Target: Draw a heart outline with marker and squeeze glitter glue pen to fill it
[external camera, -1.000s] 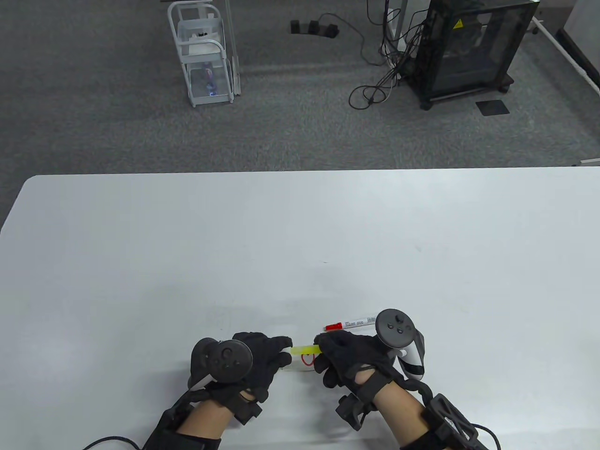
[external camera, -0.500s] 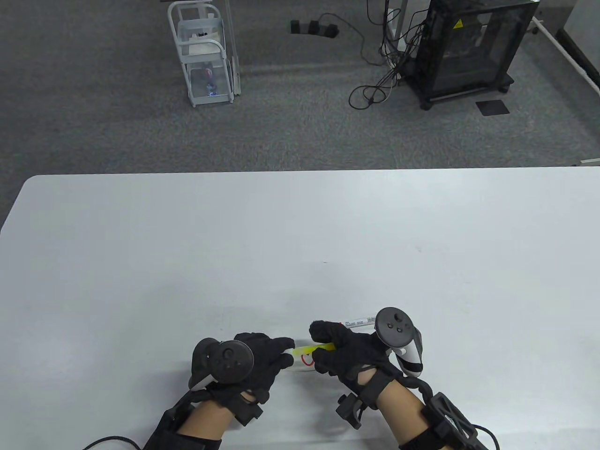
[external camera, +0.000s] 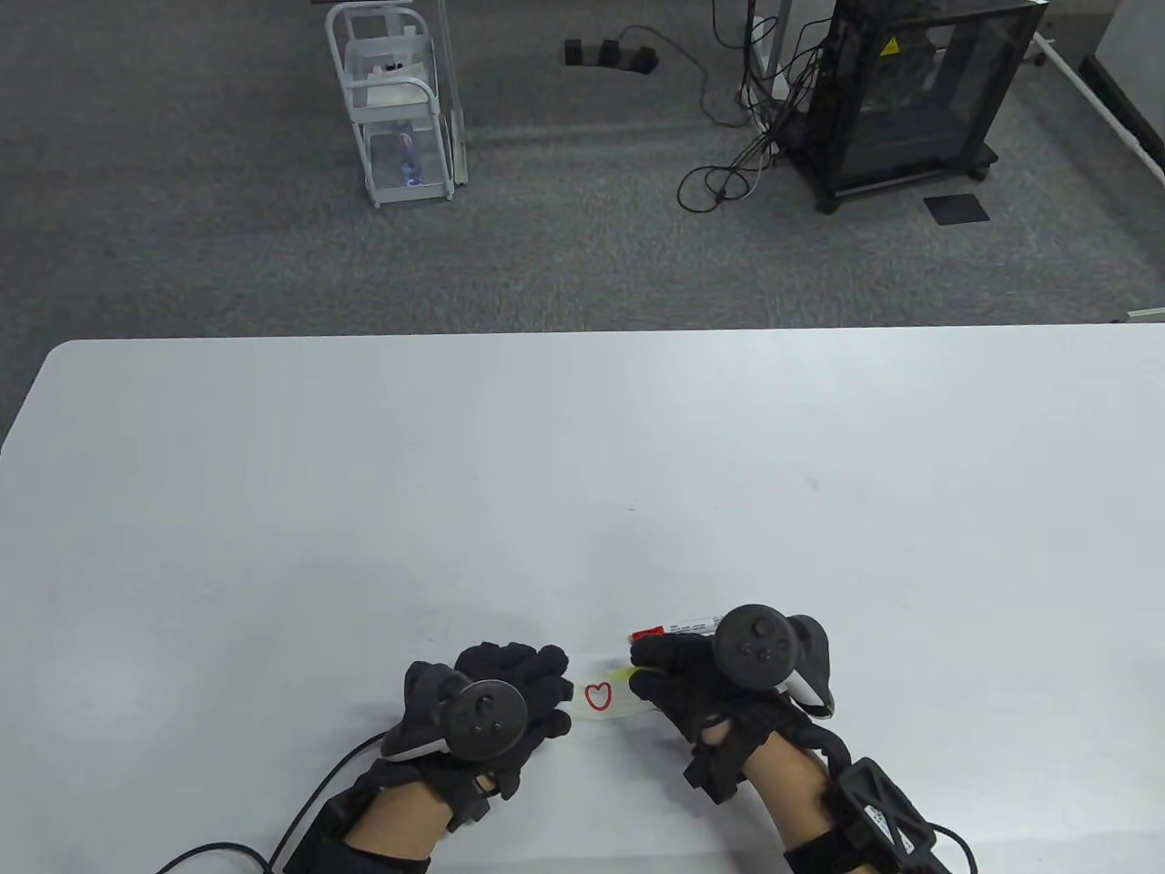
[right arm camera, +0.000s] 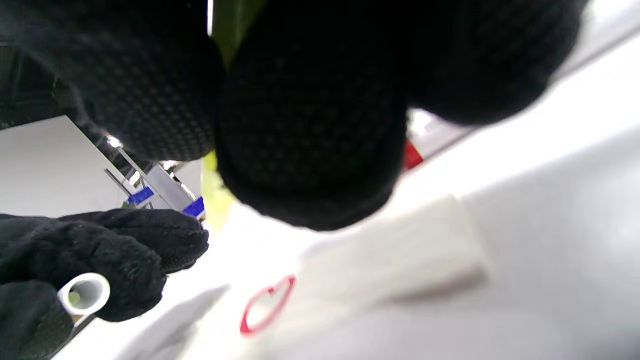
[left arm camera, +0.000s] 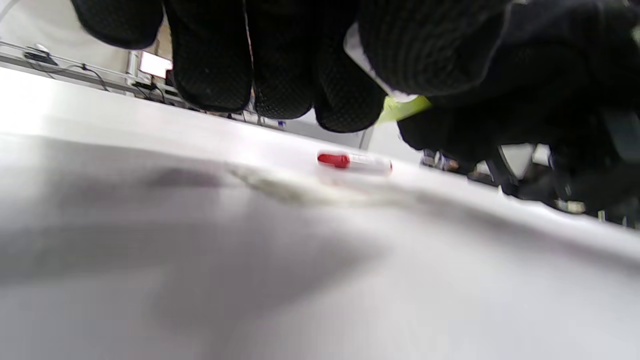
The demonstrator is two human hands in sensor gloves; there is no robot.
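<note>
Grey carpet floor beyond the white table (external camera: 582,437). On the floor past the table's far edge: a white wire cart (external camera: 400,100) with shelves, something small and blue-purple on its lowest shelf, not legible; a black cabinet on casters (external camera: 910,91) with loose cables beside it.

All positions below are relative to the red heart outline (external camera: 597,696), drawn on a small white paper slip (external camera: 612,701) near the table's near edge.

My left hand (external camera: 510,701) sits just left of the heart, knuckles up, fingers curled. In the right wrist view the curled fingers pinch a small white cap (right arm camera: 84,294), its open end facing the camera. The left tracker is on the back of the hand.

My right hand (external camera: 692,683) sits just right of the heart, fingers curled round the yellow-green glitter glue pen (external camera: 626,675). Only a short length of the pen shows past my fingers, pointing toward the heart from its upper right. In the right wrist view the pen tip hangs above the paper; I cannot tell whether it touches. The inside of the heart appears unfilled, plain white.

The red-capped marker (external camera: 678,628) lies flat on the table beyond the heart and to its right, partly behind my right hand, untouched, cap end toward the heart. The left wrist view shows it lying alone on the surface.
</note>
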